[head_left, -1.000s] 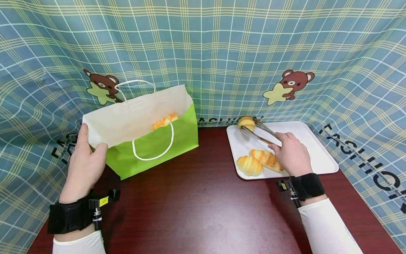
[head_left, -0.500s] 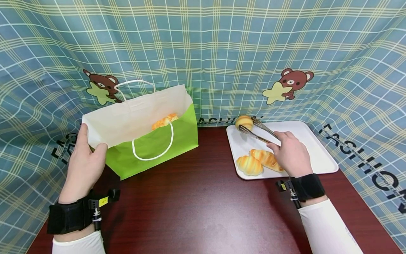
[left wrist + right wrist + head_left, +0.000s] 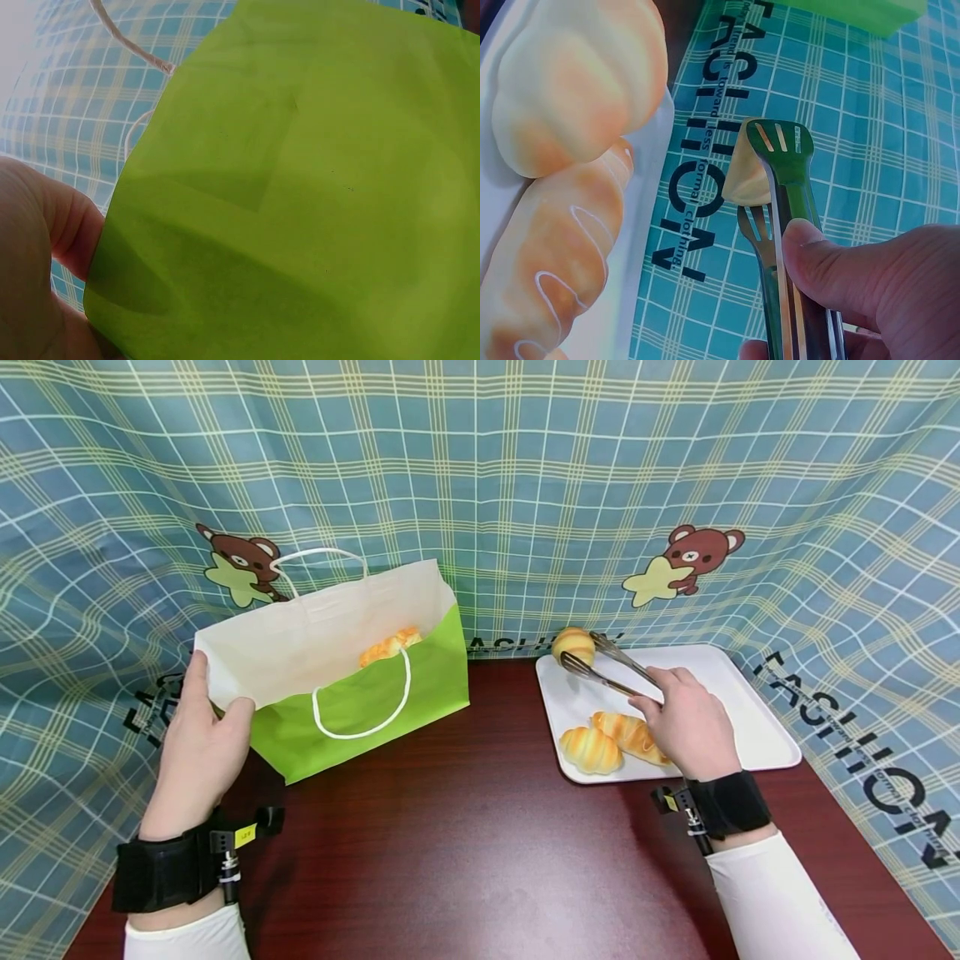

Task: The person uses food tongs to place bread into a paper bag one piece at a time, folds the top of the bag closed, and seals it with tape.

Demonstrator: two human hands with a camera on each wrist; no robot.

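Note:
My left hand (image 3: 202,735) holds the near left edge of a green paper bag (image 3: 420,685) with a white inside and white handles. In the left wrist view the bag's green side (image 3: 300,187) fills most of the picture, and fingers wrap its edge. A golden bread piece shows inside the bag. My right hand (image 3: 690,722) grips metal tongs (image 3: 603,681), its thumb along one arm. Between the tongs' slotted tips sits a round striped bun (image 3: 572,646), over the tray's far left corner; in the right wrist view one tip partly hides the bun (image 3: 742,172).
A white tray (image 3: 750,727) lies on the right of the dark wooden table (image 3: 480,860). On its near left part rest a ridged bread roll (image 3: 591,752) and a long twisted roll (image 3: 630,735). A plaid cloth (image 3: 510,527) stands behind and at both sides.
The tongs and the round bun have shifted slightly left and up toward the tray's far left corner. My left hand and the bag have stayed in place.

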